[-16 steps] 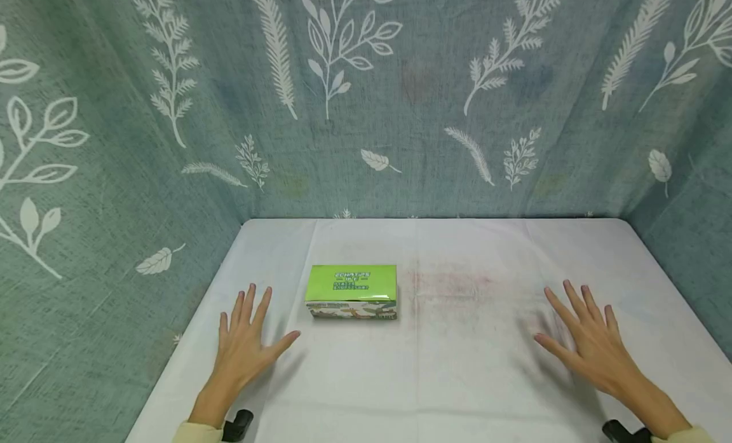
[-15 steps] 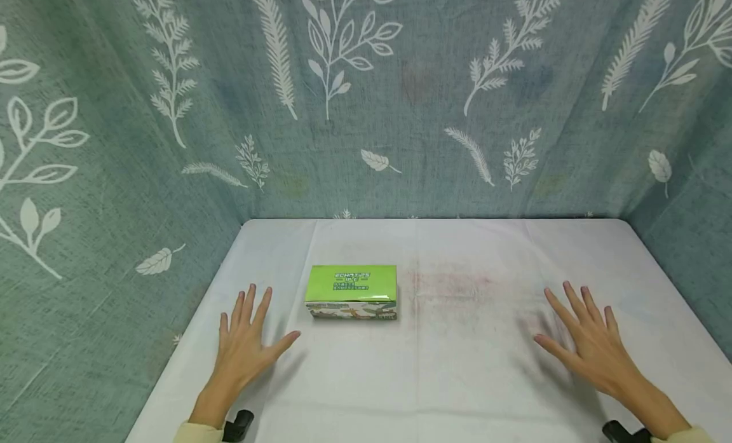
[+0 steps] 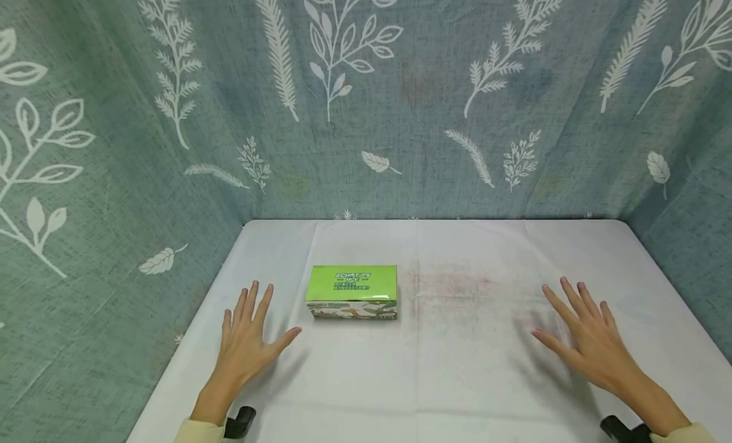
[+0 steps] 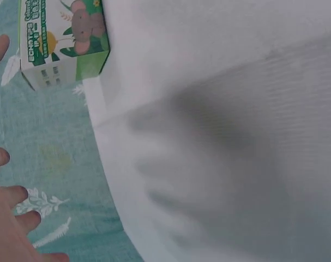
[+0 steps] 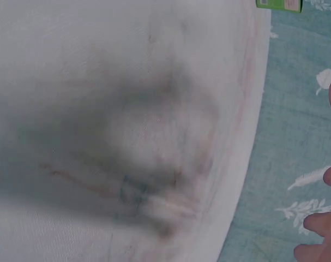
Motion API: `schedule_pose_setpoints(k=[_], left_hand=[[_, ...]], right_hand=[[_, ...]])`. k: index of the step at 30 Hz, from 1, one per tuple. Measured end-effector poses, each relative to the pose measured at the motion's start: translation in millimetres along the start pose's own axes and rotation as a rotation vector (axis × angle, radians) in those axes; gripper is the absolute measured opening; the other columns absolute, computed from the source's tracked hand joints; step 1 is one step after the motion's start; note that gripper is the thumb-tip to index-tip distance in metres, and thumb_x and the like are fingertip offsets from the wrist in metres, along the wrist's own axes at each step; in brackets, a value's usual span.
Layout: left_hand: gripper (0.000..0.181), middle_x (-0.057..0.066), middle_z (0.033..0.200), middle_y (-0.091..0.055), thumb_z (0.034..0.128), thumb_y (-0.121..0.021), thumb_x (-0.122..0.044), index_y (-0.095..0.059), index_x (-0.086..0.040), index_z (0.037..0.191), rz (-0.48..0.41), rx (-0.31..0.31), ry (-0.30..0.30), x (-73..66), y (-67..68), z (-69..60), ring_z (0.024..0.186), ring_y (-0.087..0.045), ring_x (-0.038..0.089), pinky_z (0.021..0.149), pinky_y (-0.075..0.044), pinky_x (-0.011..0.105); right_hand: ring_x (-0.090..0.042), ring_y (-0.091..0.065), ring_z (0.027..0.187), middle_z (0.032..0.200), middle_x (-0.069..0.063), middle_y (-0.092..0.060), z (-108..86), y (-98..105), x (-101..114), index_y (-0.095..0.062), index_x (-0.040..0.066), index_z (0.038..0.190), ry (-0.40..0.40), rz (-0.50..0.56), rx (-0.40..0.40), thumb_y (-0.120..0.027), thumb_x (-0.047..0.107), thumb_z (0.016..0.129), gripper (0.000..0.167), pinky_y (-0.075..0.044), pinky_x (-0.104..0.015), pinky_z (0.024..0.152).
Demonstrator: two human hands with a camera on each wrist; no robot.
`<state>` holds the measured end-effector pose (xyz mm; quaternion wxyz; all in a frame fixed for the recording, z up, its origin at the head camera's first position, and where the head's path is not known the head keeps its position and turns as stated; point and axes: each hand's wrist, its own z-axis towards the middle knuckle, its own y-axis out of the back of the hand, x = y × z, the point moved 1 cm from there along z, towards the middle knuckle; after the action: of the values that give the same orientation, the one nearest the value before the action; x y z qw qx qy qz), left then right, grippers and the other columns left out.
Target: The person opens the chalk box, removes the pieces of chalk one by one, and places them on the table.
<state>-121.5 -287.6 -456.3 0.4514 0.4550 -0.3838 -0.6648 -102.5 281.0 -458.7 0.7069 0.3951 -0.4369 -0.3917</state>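
Left hand (image 3: 244, 349) and right hand (image 3: 598, 351) hover over the white bench (image 3: 457, 386), each grip spread wide, pale cuffs (image 3: 200, 431) and black wrist mounts (image 3: 240, 422) nearest the camera. Green-topped box (image 3: 351, 292) sits on the bench between them, a bit farther back, near left hand but apart; reddish stain (image 3: 454, 285) right of box. Leaf-print curtain (image 3: 423, 125) behind the far edge.

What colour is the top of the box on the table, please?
Bright green, with lettering; the box top shows best in the head view.
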Motion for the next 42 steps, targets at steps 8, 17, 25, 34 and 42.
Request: schedule_pose_setpoints(k=[8,17,25,34,42], left_hand=[[0.090,0.015,0.152,-0.026,0.0773,-0.073,-0.049,-0.029,-0.021,0.151,-0.111,-0.081,-0.054,-0.3,3.6,10.7,0.136,-0.024,0.041,0.097,-0.026,0.070],[0.078,0.008,0.149,-0.035,0.0794,-0.074,-0.043,-0.040,-0.021,0.146,-0.178,-0.110,-0.096,-5.4,5.0,25.3,0.132,-0.036,0.033,0.087,-0.040,0.066],[0.069,0.002,0.145,-0.041,0.0801,-0.076,-0.033,-0.046,-0.020,0.142,-0.312,-0.096,-0.144,-12.6,0.1,35.2,0.132,-0.038,0.025,0.097,-0.042,0.056],[0.067,0.005,0.139,-0.048,0.0754,-0.080,-0.024,-0.053,-0.016,0.136,-0.367,-0.110,-0.257,-13.4,-0.8,51.0,0.128,-0.043,0.026,0.100,-0.040,0.053],[0.060,0.005,0.136,-0.051,0.0752,-0.081,-0.026,-0.058,-0.016,0.130,-0.433,-0.055,-0.296,-17.6,-8.2,71.9,0.126,-0.046,0.025,0.100,-0.042,0.051]], right_hand=[[-0.041,-0.013,0.141,0.155,-0.016,-0.019,6.8,-1.1,11.9,-0.027,0.023,0.152,0.047,0.083,-0.039,-0.072,0.039,0.082,0.085,-0.009,-0.071,0.106],[-0.048,-0.038,0.123,0.143,-0.022,-0.037,24.9,1.0,35.0,-0.034,0.022,0.149,0.094,0.115,-0.003,-0.075,0.036,0.081,0.080,-0.039,-0.070,0.082],[-0.042,-0.043,0.121,0.140,-0.019,-0.039,42.7,-3.0,51.3,-0.036,0.022,0.148,0.140,0.147,0.019,-0.072,0.036,0.084,0.074,-0.045,-0.064,0.081],[-0.034,-0.045,0.121,0.138,-0.014,-0.043,66.3,-9.3,73.2,-0.045,0.015,0.141,0.205,0.230,0.022,-0.070,0.034,0.086,0.063,-0.050,-0.056,0.084],[-0.029,-0.047,0.121,0.134,-0.010,-0.047,87.4,-18.5,92.0,-0.049,0.012,0.136,0.270,0.299,0.029,-0.071,0.030,0.087,0.057,-0.048,-0.050,0.091]])
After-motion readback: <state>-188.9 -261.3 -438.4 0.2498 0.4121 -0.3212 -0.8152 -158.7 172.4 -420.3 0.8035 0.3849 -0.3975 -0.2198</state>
